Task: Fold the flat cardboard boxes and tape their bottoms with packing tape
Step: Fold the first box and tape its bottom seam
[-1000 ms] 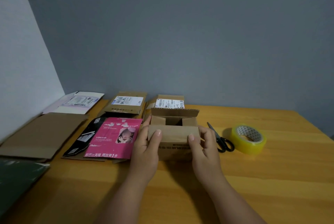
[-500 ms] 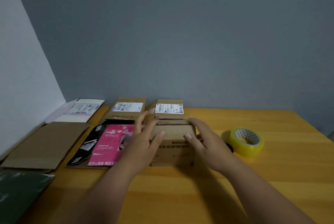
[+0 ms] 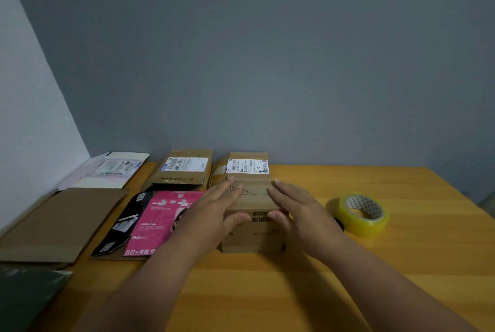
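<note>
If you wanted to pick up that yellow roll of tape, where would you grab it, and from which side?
The roll of tape lies flat on the table with its open core facing up, to the right of the box that both hands hold shut. Probably best: the right hand comes from above, thumb into the core, fingers round the outer rim on its near side, which is bare.

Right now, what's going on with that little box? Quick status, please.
Both hands, left hand and right hand, flat on small box, pressing flaps shut. Tape roll untouched, beside right hand. Nothing blocking.
</note>
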